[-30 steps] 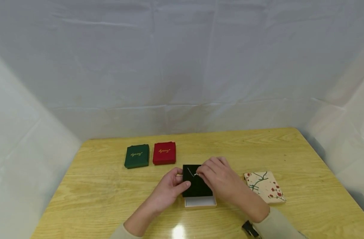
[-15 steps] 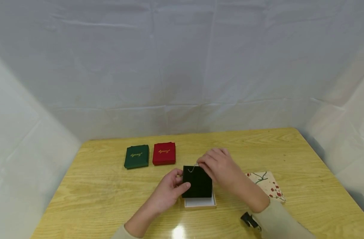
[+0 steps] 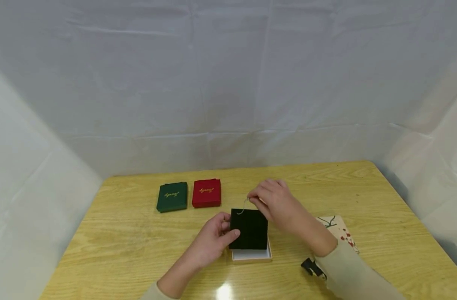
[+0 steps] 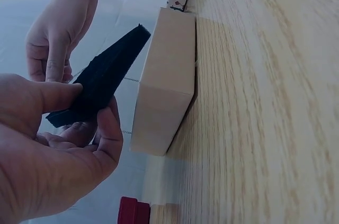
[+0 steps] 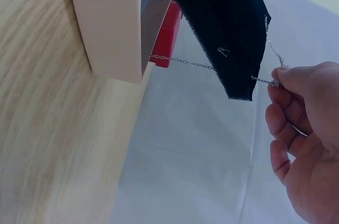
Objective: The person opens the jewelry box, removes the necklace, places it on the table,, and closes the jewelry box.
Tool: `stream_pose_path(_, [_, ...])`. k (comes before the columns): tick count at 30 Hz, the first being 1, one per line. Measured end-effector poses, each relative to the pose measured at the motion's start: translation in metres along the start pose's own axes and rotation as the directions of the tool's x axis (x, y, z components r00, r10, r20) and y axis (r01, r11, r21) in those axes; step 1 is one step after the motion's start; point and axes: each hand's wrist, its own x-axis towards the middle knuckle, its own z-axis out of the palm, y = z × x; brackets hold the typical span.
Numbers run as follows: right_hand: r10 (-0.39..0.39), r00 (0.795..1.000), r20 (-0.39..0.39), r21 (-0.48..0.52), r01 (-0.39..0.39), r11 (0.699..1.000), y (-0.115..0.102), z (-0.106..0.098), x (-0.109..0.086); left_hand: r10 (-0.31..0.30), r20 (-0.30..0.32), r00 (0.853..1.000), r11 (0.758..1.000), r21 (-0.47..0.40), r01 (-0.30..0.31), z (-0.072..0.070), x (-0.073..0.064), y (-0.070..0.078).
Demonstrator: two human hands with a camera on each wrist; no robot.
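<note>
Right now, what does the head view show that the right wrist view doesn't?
Only the head view shows the green box, floral box and black object.

Only the right wrist view shows a chain strand stretching toward the pale box.

Both show that box, the black pad, red box, left hand and right hand pinching chain.

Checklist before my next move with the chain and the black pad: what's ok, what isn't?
1. Left hand secure on the black pad: ok, pinched between thumb and fingers.
2. Right hand holding the chain: ok, pinched at the fingertips.
3. Chain free of the pad: not ok, strands run from it.
4. Chain clear of the open box: cannot tell, one strand runs behind its wall.
5. Box resting on the table: ok.
6. Red case apart from both hands: ok.
</note>
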Motion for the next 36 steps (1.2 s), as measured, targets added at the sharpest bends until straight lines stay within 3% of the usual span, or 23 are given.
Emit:
stream_pose_path(17, [0.15, 0.982, 0.119, 0.118, -0.164, 0.979, 0.002, 0.0, 0.012, -0.006, 0.009, 1.0, 0.998, 0.069, 0.005, 0.002, -0.001, 0.0])
stream_pose_path(29, [0.205, 0.972, 0.113, 0.207, -0.225, 0.952, 0.007, 0.007, 0.018, -0.005, 0.008, 1.0, 0.995, 0.101, 0.004, 0.001, 0.0, 0.0])
stream_pose_path(36, [0.224, 0.967, 0.121, 0.205, -0.245, 0.948, 0.007, 0.009, 0.021, -0.02, 0.018, 1.0, 0.996, 0.093, 0.019, 0.001, -0.001, 0.001])
